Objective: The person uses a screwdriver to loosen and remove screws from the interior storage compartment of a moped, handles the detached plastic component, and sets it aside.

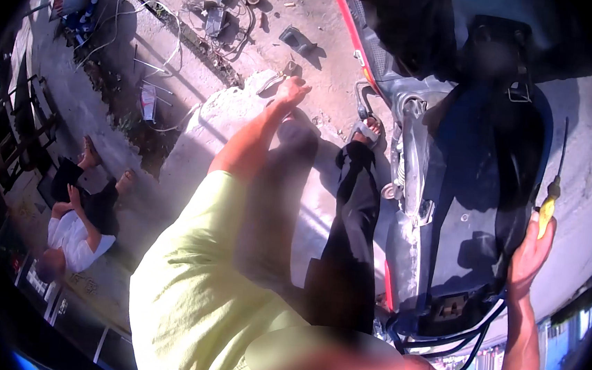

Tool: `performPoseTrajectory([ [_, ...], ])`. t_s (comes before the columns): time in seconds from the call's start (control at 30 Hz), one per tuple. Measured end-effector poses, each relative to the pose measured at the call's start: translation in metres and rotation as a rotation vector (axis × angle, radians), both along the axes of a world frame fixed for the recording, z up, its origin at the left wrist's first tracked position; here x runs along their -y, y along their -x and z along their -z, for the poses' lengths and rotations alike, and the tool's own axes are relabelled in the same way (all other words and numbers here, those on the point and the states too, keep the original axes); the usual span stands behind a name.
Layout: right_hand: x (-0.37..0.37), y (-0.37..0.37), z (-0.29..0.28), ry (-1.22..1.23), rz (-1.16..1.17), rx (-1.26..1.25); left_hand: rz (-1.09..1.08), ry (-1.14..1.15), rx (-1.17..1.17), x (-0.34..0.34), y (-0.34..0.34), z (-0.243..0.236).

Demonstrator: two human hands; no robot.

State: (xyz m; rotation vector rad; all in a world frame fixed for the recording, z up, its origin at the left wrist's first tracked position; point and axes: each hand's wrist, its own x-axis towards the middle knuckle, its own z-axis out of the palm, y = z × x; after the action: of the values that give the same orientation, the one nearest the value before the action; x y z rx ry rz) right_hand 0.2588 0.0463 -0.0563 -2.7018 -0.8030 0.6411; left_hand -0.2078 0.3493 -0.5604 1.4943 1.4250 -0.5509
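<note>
My right hand (pixel 531 256) grips a screwdriver (pixel 548 213) by its yellow handle, the long dark shaft pointing away from me. It is beside the right edge of a motorbike's long dark seat (pixel 477 178). Off to the left of the bike, my left arm in a yellow-green sleeve stretches forward. My left hand (pixel 292 92) is over the ground near a pale, rough lump of concrete (pixel 262 83), fingers apart and nothing plainly in them. Close to its fingertips lies a small brownish thing (pixel 292 68) that I cannot make out.
Black parts and cables (pixel 216 22) lie scattered on the ground ahead, with a dark curved piece (pixel 297 41) nearby. A white cord (pixel 177 19) trails there. A red panel (pixel 349 19) edges the bike. Another person in a white shirt (pixel 77 241) sits at the left.
</note>
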Motion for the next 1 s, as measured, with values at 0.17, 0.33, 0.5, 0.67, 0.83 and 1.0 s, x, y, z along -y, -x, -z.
performPoseTrajectory([
  [0.17, 0.015, -0.011, 0.002, -0.005, -0.015, 0.001, -0.106, -0.167, 0.102, 0.003, 0.023, 0.041],
  [0.33, 0.018, -0.015, -0.011, 0.143, 0.029, 0.082, -0.288, -0.304, 0.178, -0.006, 0.034, 0.059],
  [0.5, 0.081, -0.074, -0.013, 0.116, -0.157, 0.197, -0.356, -0.354, -0.051, -0.043, 0.032, 0.069],
  [0.67, 0.107, -0.089, -0.036, 0.228, -0.261, 0.392, -0.281, -0.424, -0.115, -0.064, 0.019, 0.145],
  [0.83, 0.103, -0.075, -0.039, 0.276, -0.221, 0.44, -0.212, -0.474, -0.149, -0.066, 0.016, 0.19],
  [1.0, 0.103, -0.068, -0.036, 0.283, -0.168, 0.445, -0.263, -0.446, -0.027, -0.084, 0.025, 0.163],
])
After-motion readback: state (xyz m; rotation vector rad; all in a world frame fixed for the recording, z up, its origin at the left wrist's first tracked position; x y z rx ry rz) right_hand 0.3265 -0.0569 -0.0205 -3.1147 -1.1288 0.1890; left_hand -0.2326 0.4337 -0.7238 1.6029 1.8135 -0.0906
